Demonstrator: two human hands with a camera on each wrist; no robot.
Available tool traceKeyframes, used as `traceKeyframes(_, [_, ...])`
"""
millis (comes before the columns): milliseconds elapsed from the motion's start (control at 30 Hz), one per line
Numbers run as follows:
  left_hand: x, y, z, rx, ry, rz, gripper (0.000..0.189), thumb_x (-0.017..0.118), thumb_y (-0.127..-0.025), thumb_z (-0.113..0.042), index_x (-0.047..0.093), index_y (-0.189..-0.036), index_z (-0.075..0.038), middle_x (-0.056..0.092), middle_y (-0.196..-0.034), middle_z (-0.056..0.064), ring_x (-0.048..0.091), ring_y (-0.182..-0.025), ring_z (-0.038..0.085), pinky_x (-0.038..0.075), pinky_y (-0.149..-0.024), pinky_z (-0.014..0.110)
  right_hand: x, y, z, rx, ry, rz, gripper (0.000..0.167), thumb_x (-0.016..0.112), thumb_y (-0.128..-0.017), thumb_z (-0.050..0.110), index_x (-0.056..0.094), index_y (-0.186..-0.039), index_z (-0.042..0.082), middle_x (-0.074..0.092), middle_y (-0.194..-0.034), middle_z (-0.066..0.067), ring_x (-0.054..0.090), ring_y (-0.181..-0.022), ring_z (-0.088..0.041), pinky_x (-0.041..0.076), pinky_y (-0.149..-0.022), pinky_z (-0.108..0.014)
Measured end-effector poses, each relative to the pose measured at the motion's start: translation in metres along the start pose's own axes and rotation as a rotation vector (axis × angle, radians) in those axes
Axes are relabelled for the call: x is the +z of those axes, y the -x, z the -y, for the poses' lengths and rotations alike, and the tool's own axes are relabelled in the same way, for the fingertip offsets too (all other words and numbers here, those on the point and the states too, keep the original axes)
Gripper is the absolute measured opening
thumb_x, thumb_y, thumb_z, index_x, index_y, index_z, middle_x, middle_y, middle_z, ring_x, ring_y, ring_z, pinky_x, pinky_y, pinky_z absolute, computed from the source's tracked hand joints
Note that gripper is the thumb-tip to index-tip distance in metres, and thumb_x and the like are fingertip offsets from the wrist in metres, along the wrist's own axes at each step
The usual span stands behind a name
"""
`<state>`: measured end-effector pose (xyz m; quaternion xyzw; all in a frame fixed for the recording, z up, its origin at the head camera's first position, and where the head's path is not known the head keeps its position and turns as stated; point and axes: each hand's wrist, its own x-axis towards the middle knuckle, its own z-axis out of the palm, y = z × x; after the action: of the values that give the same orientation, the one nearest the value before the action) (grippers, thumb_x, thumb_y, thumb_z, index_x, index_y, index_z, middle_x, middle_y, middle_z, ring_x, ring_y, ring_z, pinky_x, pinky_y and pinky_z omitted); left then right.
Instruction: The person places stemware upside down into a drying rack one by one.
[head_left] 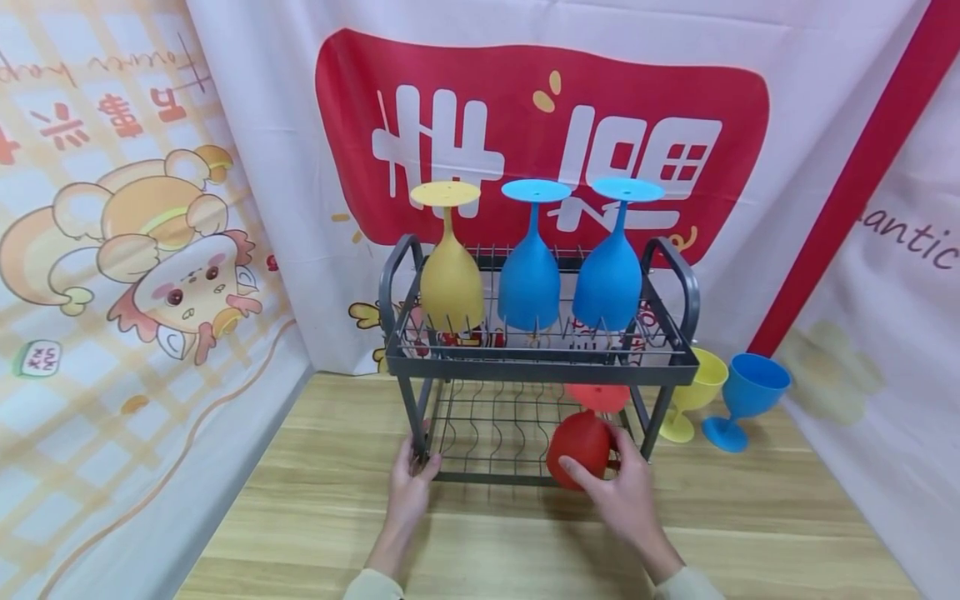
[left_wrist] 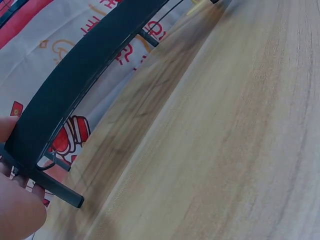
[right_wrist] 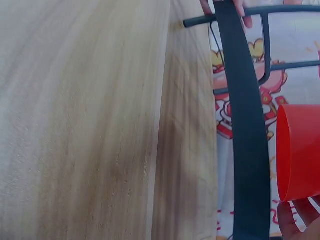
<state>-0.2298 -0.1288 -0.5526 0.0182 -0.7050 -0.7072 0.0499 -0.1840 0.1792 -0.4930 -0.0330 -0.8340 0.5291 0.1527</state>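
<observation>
A dark two-tier dish rack (head_left: 540,369) stands on the wooden table. My left hand (head_left: 407,483) grips its lower front left corner, by the leg; the left wrist view shows fingers around the rack's end. In my right hand (head_left: 626,492) is an upside-down red goblet (head_left: 577,450), held by its bowl at the front right of the lower tier. The right wrist view shows the goblet's rim (right_wrist: 283,152) apart from the rack's front bar (right_wrist: 250,130). Upside down on the top tier stand a yellow goblet (head_left: 452,283) and two blue goblets (head_left: 529,283).
Behind the rack's right side, an upright yellow goblet (head_left: 705,379) and an upright blue goblet (head_left: 753,387) stand on the wooden table (head_left: 300,500). Printed cloth (head_left: 270,167) hangs behind and on both sides.
</observation>
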Motion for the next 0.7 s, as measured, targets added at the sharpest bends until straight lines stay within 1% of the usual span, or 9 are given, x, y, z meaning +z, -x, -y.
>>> traceKeyframes(100, [-0.001, 0.000, 0.002, 0.007, 0.016, 0.011, 0.063, 0.059, -0.103, -0.004, 0.041, -0.162, -0.019, 0.033, -0.173, 0.017, 0.028, -0.161, 0.045, 0.021, -0.130, 0.064, 0.001, -0.007, -0.004, 0.025, -0.011, -0.023, 0.087, 0.088, -0.087, 0.042, 0.045, -0.155, 0.011, 0.061, -0.146, -0.014, 0.060, -0.130, -0.035, 0.063, -0.096, -0.050])
traceKeyframes(167, [-0.001, -0.001, 0.003, 0.008, 0.023, 0.012, 0.063, 0.058, -0.103, -0.003, 0.040, -0.162, -0.017, 0.032, -0.174, 0.015, 0.026, -0.162, 0.042, 0.020, -0.131, 0.062, 0.003, -0.011, -0.007, 0.045, 0.000, -0.030, 0.087, 0.087, -0.088, 0.043, 0.043, -0.156, 0.012, 0.059, -0.148, -0.014, 0.060, -0.131, -0.036, 0.063, -0.097, -0.053])
traceKeyframes(267, [-0.001, -0.001, 0.004, 0.028, 0.036, 0.015, 0.064, 0.058, -0.103, -0.001, 0.039, -0.162, -0.014, 0.033, -0.174, 0.012, 0.026, -0.162, 0.039, 0.020, -0.132, 0.059, 0.006, -0.020, -0.009, 0.077, 0.024, -0.030, 0.087, 0.085, -0.090, 0.045, 0.041, -0.158, 0.012, 0.056, -0.152, -0.015, 0.058, -0.135, -0.037, 0.061, -0.100, -0.056])
traceKeyframes(367, [0.000, -0.001, 0.005, 0.024, 0.046, 0.012, 0.064, 0.057, -0.103, 0.000, 0.039, -0.162, -0.015, 0.033, -0.174, 0.010, 0.027, -0.163, 0.038, 0.021, -0.132, 0.056, 0.009, -0.028, -0.012, 0.113, 0.051, -0.030, 0.089, 0.082, -0.092, 0.045, 0.036, -0.161, 0.013, 0.051, -0.157, -0.014, 0.054, -0.139, -0.038, 0.059, -0.103, -0.058])
traceKeyframes(467, [0.000, 0.001, 0.006, 0.009, 0.043, 0.010, 0.064, 0.057, -0.103, -0.002, 0.040, -0.162, -0.017, 0.031, -0.175, 0.012, 0.026, -0.163, 0.039, 0.020, -0.132, 0.058, 0.011, -0.037, -0.016, 0.142, 0.074, -0.033, 0.091, 0.081, -0.093, 0.043, 0.032, -0.163, 0.013, 0.047, -0.160, -0.014, 0.051, -0.141, -0.039, 0.058, -0.104, -0.059])
traceKeyframes(567, [0.000, 0.002, 0.006, 0.000, 0.043, 0.009, 0.063, 0.057, -0.103, -0.002, 0.041, -0.162, -0.019, 0.030, -0.175, 0.013, 0.024, -0.163, 0.040, 0.019, -0.132, 0.060, 0.015, -0.045, -0.019, 0.155, 0.098, -0.043, 0.090, 0.080, -0.094, 0.040, 0.031, -0.164, 0.012, 0.046, -0.160, -0.016, 0.050, -0.140, -0.040, 0.058, -0.104, -0.060])
traceKeyframes(700, [-0.001, 0.001, 0.005, 0.014, 0.055, 0.005, 0.064, 0.057, -0.102, -0.001, 0.041, -0.162, -0.018, 0.031, -0.175, 0.011, 0.024, -0.163, 0.039, 0.019, -0.132, 0.061, 0.020, -0.052, -0.020, 0.189, 0.116, -0.049, 0.090, 0.080, -0.095, 0.040, 0.030, -0.164, 0.011, 0.046, -0.160, -0.017, 0.050, -0.139, -0.042, 0.057, -0.105, -0.062])
